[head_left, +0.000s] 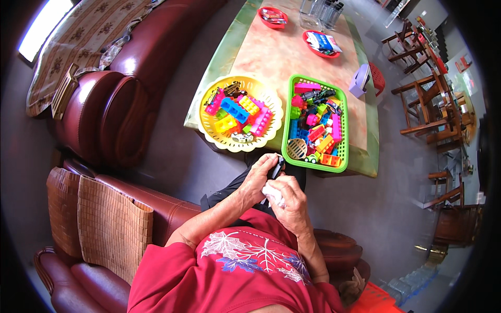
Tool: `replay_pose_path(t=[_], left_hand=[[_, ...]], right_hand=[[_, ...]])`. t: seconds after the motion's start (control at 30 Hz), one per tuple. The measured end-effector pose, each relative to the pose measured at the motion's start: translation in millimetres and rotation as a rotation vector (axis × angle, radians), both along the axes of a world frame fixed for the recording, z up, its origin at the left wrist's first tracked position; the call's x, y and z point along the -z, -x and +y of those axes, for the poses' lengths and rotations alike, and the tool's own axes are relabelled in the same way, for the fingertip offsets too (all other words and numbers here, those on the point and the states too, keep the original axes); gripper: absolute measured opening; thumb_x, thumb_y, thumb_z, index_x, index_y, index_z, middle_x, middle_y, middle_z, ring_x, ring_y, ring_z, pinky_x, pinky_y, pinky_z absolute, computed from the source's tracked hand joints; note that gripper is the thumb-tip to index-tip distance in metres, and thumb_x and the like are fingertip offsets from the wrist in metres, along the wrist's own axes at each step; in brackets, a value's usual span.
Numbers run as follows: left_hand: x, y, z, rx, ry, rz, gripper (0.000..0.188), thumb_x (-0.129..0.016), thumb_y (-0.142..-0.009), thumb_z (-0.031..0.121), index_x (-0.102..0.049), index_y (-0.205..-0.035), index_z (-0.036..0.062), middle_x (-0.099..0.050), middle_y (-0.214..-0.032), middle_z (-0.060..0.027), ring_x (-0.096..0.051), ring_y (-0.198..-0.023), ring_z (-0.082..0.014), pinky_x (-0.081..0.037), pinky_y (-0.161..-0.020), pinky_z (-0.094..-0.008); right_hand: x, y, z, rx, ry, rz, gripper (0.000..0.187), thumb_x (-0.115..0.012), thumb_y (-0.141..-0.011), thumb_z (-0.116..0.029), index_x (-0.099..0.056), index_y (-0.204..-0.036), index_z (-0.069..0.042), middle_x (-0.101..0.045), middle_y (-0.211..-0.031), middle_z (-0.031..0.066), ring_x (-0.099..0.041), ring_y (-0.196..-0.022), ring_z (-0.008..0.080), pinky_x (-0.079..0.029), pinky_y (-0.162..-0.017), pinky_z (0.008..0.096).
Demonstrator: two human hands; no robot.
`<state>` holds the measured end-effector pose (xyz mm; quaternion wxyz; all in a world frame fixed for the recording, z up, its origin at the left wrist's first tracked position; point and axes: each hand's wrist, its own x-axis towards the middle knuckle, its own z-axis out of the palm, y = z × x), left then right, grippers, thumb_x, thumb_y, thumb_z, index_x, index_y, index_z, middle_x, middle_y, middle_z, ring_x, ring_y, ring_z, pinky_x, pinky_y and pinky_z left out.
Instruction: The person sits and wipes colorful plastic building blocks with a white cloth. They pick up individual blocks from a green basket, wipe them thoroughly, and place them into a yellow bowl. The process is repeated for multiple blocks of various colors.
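Red leaf-print T-shirt [229, 292] fills the bottom of my feed, and beyond it I see the left hand [258, 175] pinching a small black piece [278, 166] while the right hand [293, 201], close beside, clutches a crumpled white cloth or tissue [272, 193], just off the table's [261, 57] near edge. At its near left corner a scalloped yellow basket [209, 131] carries toy bricks [235, 110]; at the near right corner a green basket [289, 115] bears a fuller heap. I'd judge the work under way on one piece, but I can't tell which basket, if either, holds finished ones.
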<state>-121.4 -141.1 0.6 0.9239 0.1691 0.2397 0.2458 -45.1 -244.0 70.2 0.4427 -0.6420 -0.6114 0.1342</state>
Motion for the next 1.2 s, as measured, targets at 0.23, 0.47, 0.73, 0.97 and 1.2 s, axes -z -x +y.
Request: replay_pose_path(t=[0.23,0.47,0.73,0.97,1.2], left_hand=[[-23.1,3.2,-1.6,0.134,-0.195,0.147,0.018,-0.059,-0.094,0.031,-0.052,-0.101,0.0156,-0.056,-0.086,0.0027,-0.055,-0.073,-0.0058,-0.044,-0.049,-0.0226],[-22.1,3.9,2.2,0.136,-0.149,0.158,0.019,-0.053,-0.094,0.024,-0.051,-0.107,0.0121,-0.053,-0.083,-0.001,-0.053,-0.071,-0.0092,-0.041,-0.051,-0.0217],[14.8,28.3,96.4,-0.524,-1.13,0.807,0.037,-0.064,-0.085,0.006,-0.047,-0.118,0.0034,-0.049,-0.1,-0.0084,-0.053,-0.086,-0.019,-0.047,-0.076,-0.0311],[42.0,51.8,157.1,-0.603,-1.444,1.19,0.043,-0.065,-0.078,-0.002,-0.05,-0.117,0.0047,-0.06,-0.098,-0.0132,-0.061,-0.089,-0.0265,-0.049,-0.081,-0.0372],[45.2,49.6,161.9,-0.446,-1.555,1.244,0.046,-0.068,-0.07,-0.004,-0.054,-0.112,0.0062,-0.059,-0.101,-0.0142,-0.056,-0.099,-0.0339,-0.042,-0.088,-0.0436]], right_hand=[[5.5,-19.7,17.6,0.3,0.013,-0.005,0.033,-0.072,-0.07,0.006,-0.061,-0.1,-0.002,-0.057,-0.095,0.0126,-0.061,-0.086,0.0305,-0.05,-0.073,0.0382],[8.1,-25.8,23.2,0.383,-0.077,-0.195,0.035,-0.068,-0.072,0.006,-0.059,-0.104,-0.003,-0.055,-0.095,0.0146,-0.059,-0.087,0.034,-0.051,-0.072,0.042],[20.0,-28.7,7.9,0.357,-0.01,-0.077,0.036,-0.069,-0.071,0.006,-0.06,-0.105,-0.003,-0.055,-0.097,0.0141,-0.059,-0.088,0.0338,-0.05,-0.072,0.0421],[26.2,-23.8,2.4,0.338,0.024,-0.009,0.036,-0.07,-0.072,0.004,-0.06,-0.106,-0.004,-0.055,-0.097,0.0139,-0.06,-0.086,0.0327,-0.051,-0.07,0.0405],[31.8,-28.5,-9.2,0.377,0.045,0.054,0.035,-0.071,-0.073,0.003,-0.06,-0.105,-0.004,-0.056,-0.097,0.014,-0.061,-0.085,0.0335,-0.051,-0.071,0.0402]])
